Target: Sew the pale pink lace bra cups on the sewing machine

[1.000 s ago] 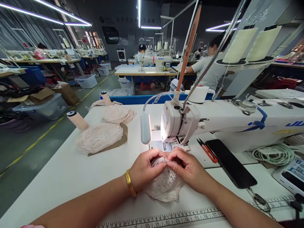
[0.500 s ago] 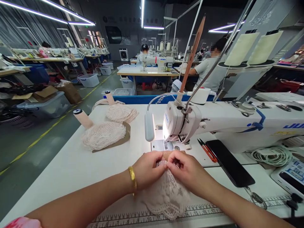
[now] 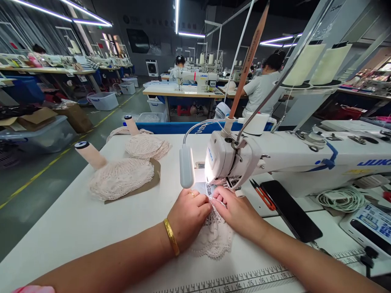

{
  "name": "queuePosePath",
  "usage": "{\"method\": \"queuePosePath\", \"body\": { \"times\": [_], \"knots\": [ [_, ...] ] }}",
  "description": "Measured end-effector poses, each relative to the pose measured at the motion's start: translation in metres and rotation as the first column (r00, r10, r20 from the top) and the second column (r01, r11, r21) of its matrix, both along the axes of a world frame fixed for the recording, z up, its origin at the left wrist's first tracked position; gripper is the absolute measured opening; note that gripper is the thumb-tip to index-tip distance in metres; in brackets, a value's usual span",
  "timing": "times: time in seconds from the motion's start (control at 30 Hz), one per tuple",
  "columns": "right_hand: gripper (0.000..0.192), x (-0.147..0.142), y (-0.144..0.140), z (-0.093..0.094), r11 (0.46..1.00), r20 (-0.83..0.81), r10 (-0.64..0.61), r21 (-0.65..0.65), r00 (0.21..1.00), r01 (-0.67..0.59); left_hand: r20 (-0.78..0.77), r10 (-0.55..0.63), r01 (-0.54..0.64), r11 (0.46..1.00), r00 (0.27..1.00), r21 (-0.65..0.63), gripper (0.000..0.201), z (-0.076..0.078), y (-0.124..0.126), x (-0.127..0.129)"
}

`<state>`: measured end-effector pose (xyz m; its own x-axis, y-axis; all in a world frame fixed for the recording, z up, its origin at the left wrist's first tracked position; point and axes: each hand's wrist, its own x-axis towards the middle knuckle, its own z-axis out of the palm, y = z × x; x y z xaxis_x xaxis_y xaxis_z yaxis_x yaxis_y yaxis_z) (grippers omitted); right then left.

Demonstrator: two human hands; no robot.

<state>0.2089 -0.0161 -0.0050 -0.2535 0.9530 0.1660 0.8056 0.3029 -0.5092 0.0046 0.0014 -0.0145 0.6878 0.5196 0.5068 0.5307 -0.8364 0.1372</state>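
A long white sewing table (image 3: 76, 228) fills the lower part of the view, seen from above by the person seated at it. Across its right side stands a white industrial sewing machine (image 3: 305, 160), its head lit from below by a small lamp (image 3: 186, 166) on a bendy neck. Behind it two large cones of pale thread (image 3: 317, 63) sit on a stand. Further back, other sewing stations line a dim hall, and a person in a white shirt (image 3: 259, 91) sits with their back turned.

On the table's left side lie two stacks of pale pink lace pieces (image 3: 120, 183) — the nearer one on brown card — with two peach thread spools (image 3: 90, 154) beside them. To the right of the needle area lie a black phone (image 3: 290, 209), red thread snips (image 3: 261, 195), and a coil of white cable (image 3: 340, 199). A printed ruler strip (image 3: 232, 280) runs along the near table edge.

At the centre, just below the machine's head, a small piece of pink lace (image 3: 214, 238) lies flat on the table, its far edge at the needle plate. The left hand (image 3: 189, 215), with a gold bangle (image 3: 171, 242) at the wrist, is closed on the lace's upper left edge. The right hand (image 3: 235, 211) pinches the lace's upper right edge, fingertips close under the presser foot — the two hands nearly touching.
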Motion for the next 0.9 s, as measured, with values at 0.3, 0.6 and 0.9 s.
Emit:
{"method": "queuePosePath", "body": {
  "times": [0.3,0.6,0.9],
  "knots": [
    [0.026,0.008,-0.012,-0.008,0.964,0.046,0.212,0.156,0.976,-0.217,-0.018,0.017,-0.017,0.999,1.0,-0.028,0.02,0.001,-0.002,0.0],
    [0.032,0.01,-0.005,-0.012,0.952,0.17,0.124,0.256,0.978,-0.166,-0.087,0.063,-0.068,0.996,0.994,-0.061,0.021,0.005,-0.003,0.001],
    [0.033,0.009,-0.002,-0.015,0.948,0.214,0.077,0.288,0.974,-0.138,-0.06,0.063,-0.066,0.997,0.996,-0.042,0.021,0.004,-0.001,0.001]
  ]
}}
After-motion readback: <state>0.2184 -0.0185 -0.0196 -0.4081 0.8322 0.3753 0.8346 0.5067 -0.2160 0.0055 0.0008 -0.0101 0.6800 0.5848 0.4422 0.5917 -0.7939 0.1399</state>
